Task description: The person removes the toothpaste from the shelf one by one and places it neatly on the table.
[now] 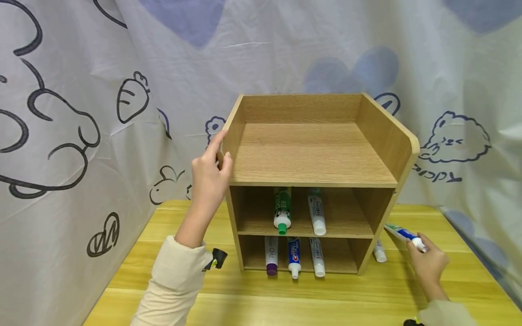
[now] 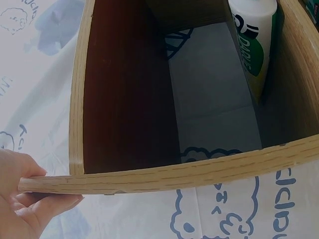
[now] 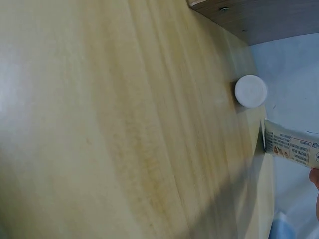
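Note:
My left hand (image 1: 209, 174) grips the upper left side panel of a wooden shelf unit (image 1: 314, 184). In the left wrist view, thumb and fingers (image 2: 52, 206) lie on opposite faces of the board's edge. To the right of the unit, my right hand (image 1: 428, 262) holds a blue, white and green toothpaste tube (image 1: 403, 234), its white cap towards me. The right wrist view shows the printed flat end of this tube (image 3: 290, 143) close over the table. Another white-capped tube (image 1: 379, 251) lies beside the unit's right wall, partly hidden by it.
On the middle shelf lie a green Darlie tube (image 1: 282, 208) and a white-capped tube (image 1: 316, 212). Below them are a purple-capped tube (image 1: 271, 256), a blue Crest tube (image 1: 294, 256) and a white tube (image 1: 317, 257). A printed curtain (image 1: 261, 54) hangs behind the wooden table (image 1: 244, 303).

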### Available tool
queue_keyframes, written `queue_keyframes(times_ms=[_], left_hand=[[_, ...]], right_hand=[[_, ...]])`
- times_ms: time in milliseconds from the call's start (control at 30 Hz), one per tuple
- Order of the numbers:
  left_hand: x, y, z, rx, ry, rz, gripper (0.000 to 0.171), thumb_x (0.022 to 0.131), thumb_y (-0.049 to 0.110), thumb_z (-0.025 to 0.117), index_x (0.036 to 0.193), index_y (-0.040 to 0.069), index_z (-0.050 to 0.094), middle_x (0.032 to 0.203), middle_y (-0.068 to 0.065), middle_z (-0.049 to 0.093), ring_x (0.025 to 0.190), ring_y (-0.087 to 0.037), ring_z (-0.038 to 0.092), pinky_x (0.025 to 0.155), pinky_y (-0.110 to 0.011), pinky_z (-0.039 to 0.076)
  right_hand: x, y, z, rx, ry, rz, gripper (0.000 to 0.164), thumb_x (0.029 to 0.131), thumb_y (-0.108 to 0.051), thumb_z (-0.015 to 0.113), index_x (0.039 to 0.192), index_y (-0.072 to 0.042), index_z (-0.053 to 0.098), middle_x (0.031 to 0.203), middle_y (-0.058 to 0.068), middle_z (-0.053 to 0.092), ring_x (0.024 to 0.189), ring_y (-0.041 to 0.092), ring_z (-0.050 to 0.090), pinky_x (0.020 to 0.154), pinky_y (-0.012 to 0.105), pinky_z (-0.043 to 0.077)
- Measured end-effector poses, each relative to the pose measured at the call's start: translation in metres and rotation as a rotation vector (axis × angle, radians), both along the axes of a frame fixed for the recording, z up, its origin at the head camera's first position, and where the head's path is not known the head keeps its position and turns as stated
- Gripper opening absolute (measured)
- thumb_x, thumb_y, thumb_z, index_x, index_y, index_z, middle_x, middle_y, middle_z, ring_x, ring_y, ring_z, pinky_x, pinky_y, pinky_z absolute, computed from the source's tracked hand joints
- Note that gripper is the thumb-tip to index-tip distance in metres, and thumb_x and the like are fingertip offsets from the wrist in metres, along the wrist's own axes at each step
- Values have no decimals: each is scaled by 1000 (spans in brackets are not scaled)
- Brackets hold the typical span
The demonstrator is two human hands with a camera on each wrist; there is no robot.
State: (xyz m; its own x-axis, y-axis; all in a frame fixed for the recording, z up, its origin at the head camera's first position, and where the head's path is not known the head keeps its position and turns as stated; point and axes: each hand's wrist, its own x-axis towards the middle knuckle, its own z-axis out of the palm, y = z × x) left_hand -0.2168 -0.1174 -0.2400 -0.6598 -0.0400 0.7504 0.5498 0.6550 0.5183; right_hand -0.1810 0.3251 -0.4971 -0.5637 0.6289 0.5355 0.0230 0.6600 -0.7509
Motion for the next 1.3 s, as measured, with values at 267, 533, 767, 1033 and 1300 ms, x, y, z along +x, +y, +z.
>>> queue_keyframes(times_ms=[267, 533, 767, 1033, 1300], left_hand=[[0, 0, 0, -5, 5, 1, 42, 87, 0, 51, 129, 4, 53, 52, -6, 38, 44, -12, 26, 43, -20, 24], [-1, -1, 0, -6, -5, -1, 43, 87, 0, 51, 129, 6, 53, 52, -6, 37, 44, -11, 26, 42, -20, 24], [0, -1, 0, -8, -1, -5, 43, 87, 0, 51, 129, 5, 53, 51, -6, 36, 44, -11, 26, 42, -20, 24], [1, -2, 0, 2, -5, 0, 43, 87, 0, 51, 129, 6, 53, 51, -5, 36, 44, -11, 26, 42, -20, 24], [0, -1, -1, -4, 4, 0, 42, 87, 0, 51, 129, 5, 53, 51, -6, 36, 44, -12, 26, 42, -20, 24]], right_hand=[[1, 0, 0, 4, -148, 15, 37, 77, -2, 68, 112, 10, 61, 108, 31, 59, 99, 32, 63, 65, 3, 32], [1, 5, -2, 62, -244, 68, 40, 76, 0, 61, 113, 14, 58, 107, 36, 57, 89, 48, 59, 61, 39, 50], [2, 10, -4, 1, -456, 108, 45, 81, -10, 63, 119, 13, 54, 111, 38, 55, 92, 46, 56, 71, 43, 48], [0, 15, -13, 86, -499, 181, 47, 77, -9, 67, 115, 16, 55, 105, 38, 58, 86, 45, 58, 70, 44, 44], [-2, 12, -18, 69, -492, 221, 49, 77, -7, 69, 115, 19, 53, 102, 39, 58, 82, 42, 58, 69, 46, 49]])
